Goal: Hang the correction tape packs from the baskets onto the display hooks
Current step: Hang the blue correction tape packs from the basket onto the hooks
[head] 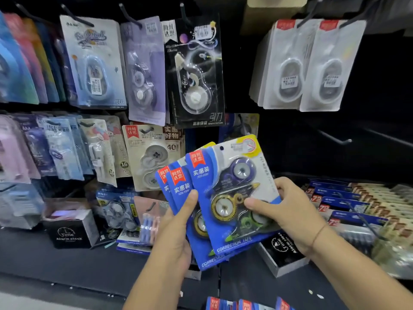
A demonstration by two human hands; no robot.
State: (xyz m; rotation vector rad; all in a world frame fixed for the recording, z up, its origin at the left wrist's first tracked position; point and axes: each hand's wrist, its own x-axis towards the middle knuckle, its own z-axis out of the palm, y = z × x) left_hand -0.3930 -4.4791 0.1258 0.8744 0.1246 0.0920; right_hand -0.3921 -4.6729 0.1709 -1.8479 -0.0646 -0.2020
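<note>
Three blue correction tape packs are held fanned before the display. The rear packs are gripped by the left hand, with the thumb laid on the glossy card. The front pack is pinched at its right edge by the right hand, whose fingers are closed on the clear rigid blister. Its long axis is tilted upward. The hang hole lies at the top, and a bare wire hook lies to its right, nearer the right hand.

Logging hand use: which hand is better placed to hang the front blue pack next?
Likely right. The right hand pinches the front pack on the side of the bare hook; the left hand holds the other packs.
</note>
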